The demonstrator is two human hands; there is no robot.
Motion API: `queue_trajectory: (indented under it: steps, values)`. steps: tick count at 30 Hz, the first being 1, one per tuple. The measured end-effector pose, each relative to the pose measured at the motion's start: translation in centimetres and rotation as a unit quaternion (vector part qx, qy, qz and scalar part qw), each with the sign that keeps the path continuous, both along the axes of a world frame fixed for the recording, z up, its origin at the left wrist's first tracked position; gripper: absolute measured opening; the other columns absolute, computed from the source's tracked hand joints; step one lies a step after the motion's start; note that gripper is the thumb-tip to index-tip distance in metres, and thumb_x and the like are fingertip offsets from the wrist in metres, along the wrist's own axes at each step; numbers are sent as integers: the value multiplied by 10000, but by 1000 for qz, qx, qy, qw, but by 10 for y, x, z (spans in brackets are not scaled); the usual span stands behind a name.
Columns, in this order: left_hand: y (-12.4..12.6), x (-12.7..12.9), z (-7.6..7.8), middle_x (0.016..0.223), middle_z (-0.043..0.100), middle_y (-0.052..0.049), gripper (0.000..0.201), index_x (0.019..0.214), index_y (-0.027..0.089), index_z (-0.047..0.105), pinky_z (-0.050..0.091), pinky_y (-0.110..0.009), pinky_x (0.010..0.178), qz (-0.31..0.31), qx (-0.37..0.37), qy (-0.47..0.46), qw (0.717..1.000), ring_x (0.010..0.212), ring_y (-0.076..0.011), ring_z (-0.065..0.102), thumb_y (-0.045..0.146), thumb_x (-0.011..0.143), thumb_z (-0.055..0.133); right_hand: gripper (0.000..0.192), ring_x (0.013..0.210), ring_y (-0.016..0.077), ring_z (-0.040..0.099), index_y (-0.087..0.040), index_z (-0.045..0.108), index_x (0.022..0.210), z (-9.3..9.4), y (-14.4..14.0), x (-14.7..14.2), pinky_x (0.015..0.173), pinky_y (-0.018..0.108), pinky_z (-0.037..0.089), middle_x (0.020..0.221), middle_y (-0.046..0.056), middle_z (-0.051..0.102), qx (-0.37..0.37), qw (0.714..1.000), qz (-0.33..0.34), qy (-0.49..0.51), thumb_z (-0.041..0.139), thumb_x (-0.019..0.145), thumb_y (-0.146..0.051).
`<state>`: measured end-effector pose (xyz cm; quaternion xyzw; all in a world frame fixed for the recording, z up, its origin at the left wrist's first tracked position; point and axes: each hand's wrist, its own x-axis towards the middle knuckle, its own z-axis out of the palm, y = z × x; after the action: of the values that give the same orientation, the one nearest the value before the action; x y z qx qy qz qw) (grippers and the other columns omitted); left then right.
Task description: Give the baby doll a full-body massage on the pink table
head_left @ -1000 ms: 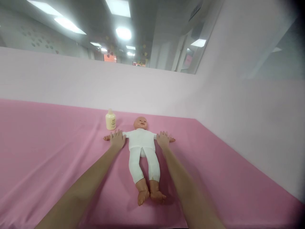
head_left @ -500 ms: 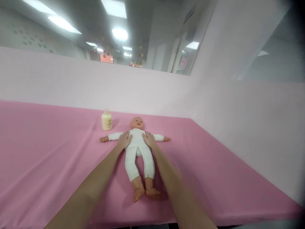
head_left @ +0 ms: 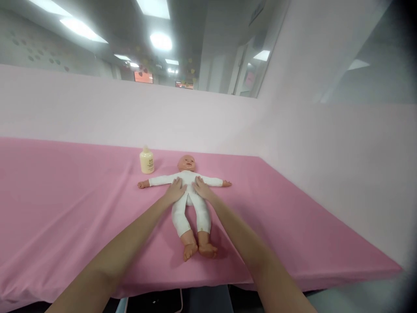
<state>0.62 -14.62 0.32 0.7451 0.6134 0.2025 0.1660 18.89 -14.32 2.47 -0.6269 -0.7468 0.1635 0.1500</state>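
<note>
hands [head_left: 189, 190] slid inward, seemingly flat on doll's [head_left: 190, 198] soft white torso.

Cream bottle [head_left: 147, 161] on pink tablecloth [head_left: 65, 195]

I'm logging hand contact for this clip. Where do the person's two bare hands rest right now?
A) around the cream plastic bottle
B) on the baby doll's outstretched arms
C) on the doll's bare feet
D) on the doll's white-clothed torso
D: the left hand and right hand lie flat, side by side, on the torso of the white-clothed baby doll, apart from the cream plastic bottle.
</note>
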Motion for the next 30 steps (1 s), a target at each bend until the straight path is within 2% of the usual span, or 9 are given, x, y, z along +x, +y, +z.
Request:
queue_trajectory:
  steps: [2,6,9,13,17,19,23,26,30]
  values:
    - [-26,4,-5,1621,224,-179,680,1522,104,288,256,-487,1182,-36,6,-5,999,1519,-312,158,514,981,261,641,1539,248,122,-80,244,1539,-3,-27,-8,1225,438,182,1623,179,235,4,998,45,47,273,1008,-438]
    - [-85,0,-21,1638,165,-169,716,1552,99,231,183,-484,1227,-98,55,-16,993,1528,-303,65,535,984,251,642,1546,238,63,-147,215,1562,-11,-93,-6,1248,468,144,1643,119,200,10,994,73,78,312,986,-413]
    - [-123,-9,-34,1657,94,-143,713,1574,128,170,179,-505,1232,-126,95,-21,987,1529,-301,5,535,993,242,688,1546,251,10,-97,121,1577,-13,-135,0,1258,469,116,1662,136,58,-14,994,76,81,305,973,-371]
    - [-142,-16,-39,1659,87,-129,714,1593,180,86,205,-527,1219,-145,105,-19,984,1530,-301,27,543,996,237,698,1543,270,-35,-155,81,1589,-10,-161,2,1258,489,82,1667,89,-1,-26,994,78,74,319,972,-379]
    - [-117,-10,-22,1647,148,-148,709,1581,147,157,184,-535,1217,-134,84,-10,987,1529,-311,66,539,995,228,695,1541,296,-43,-186,84,1590,-2,-137,-4,1236,542,76,1667,92,21,-38,994,68,70,291,990,-469]
    - [-92,-3,-9,1642,161,-154,679,1568,125,203,184,-532,1214,-121,61,-6,991,1529,-305,89,503,1003,199,662,1542,300,-43,-215,144,1584,2,-112,-10,1216,585,86,1666,87,51,-30,996,62,57,291,994,-476]
    - [-38,14,11,1638,176,-159,619,1548,96,247,163,-519,1215,-99,31,2,995,1531,-282,112,399,1011,181,580,1542,309,39,-193,205,1571,9,-53,-26,1198,612,94,1654,125,135,-23,998,59,22,219,1012,-347]
    - [-2,23,15,1635,184,-174,597,1535,83,267,177,-533,1202,-82,8,3,997,1528,-287,139,350,1011,164,559,1537,328,72,-229,221,1567,9,-15,-32,1179,647,90,1658,105,137,-18,999,37,17,167,1021,-334]
    - [33,19,7,1632,210,-161,597,1530,133,301,193,-576,1180,-49,14,0,999,1519,-314,177,403,1007,200,565,1530,328,122,-239,262,1553,1,19,-23,1189,611,101,1651,96,183,-1,1000,-14,16,241,1018,-420]
